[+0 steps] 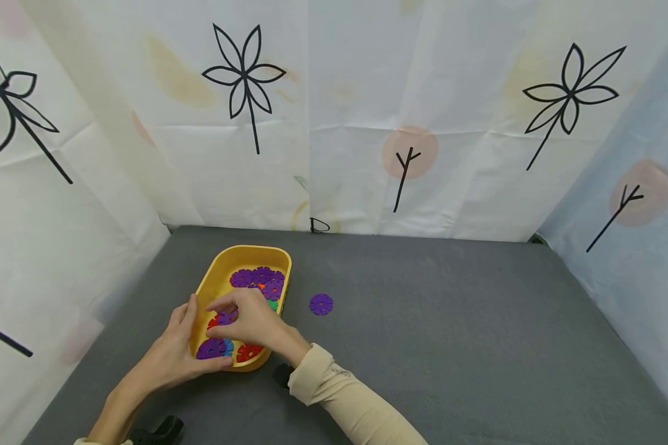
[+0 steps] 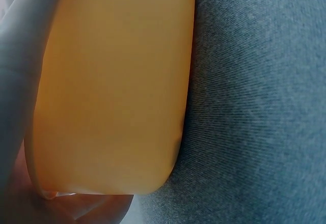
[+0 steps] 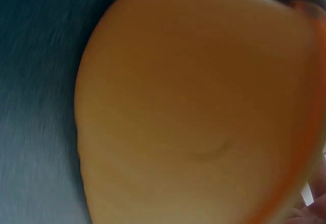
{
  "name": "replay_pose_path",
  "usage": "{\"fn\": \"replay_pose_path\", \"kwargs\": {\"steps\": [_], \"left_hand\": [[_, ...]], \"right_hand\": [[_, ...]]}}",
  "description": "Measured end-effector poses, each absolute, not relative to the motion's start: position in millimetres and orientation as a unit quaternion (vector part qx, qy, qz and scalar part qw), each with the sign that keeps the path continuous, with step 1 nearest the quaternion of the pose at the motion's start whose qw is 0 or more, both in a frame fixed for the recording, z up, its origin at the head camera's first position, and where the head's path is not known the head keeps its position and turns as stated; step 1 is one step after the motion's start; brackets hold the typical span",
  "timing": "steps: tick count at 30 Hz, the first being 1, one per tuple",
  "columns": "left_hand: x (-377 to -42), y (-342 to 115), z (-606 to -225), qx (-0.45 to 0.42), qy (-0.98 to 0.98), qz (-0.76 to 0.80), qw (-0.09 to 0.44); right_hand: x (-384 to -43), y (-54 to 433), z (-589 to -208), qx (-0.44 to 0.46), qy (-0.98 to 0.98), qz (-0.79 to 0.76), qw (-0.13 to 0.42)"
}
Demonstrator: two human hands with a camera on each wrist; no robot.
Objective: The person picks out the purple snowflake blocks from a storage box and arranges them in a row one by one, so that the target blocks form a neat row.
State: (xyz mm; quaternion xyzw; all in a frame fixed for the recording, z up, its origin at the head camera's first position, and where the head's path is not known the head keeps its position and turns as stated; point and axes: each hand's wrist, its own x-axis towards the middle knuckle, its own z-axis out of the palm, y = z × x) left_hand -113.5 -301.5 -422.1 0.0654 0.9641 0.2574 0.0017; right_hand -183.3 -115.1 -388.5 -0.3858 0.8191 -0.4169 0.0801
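A yellow plastic tray (image 1: pixel 221 272) holds several flower-shaped discs: purple ones (image 1: pixel 242 278), red ones (image 1: pixel 248 353), a blue one (image 1: pixel 229 347) and a green one. My left hand (image 1: pixel 169 352) grips the tray's near left corner, fingers along the left side and thumb over the near rim. Over the middle of the tray, my right hand (image 1: pixel 253 318) reaches in with thumb and fingers bent and spread apart. A purple disc (image 1: pixel 227 317) shows between them. Both wrist views are mostly filled by the tray's outer wall (image 2: pixel 112 91).
One purple flower disc (image 1: pixel 321 304) lies on the grey cloth-covered table (image 1: pixel 451 334), right of the tray. White fabric with printed flowers (image 1: pixel 345 86) hangs behind and at both sides. A black strap piece (image 1: pixel 282 375) shows by the right wrist.
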Motion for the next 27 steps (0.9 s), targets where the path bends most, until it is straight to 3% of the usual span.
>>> {"fn": "replay_pose_path", "kwargs": {"steps": [27], "left_hand": [[-114.5, -303.7, -424.3, 0.083, 0.962, 0.26, -0.014]], "right_hand": [[-176.7, -145.0, -419.0, -0.407, 0.875, -0.231, 0.123]]}}
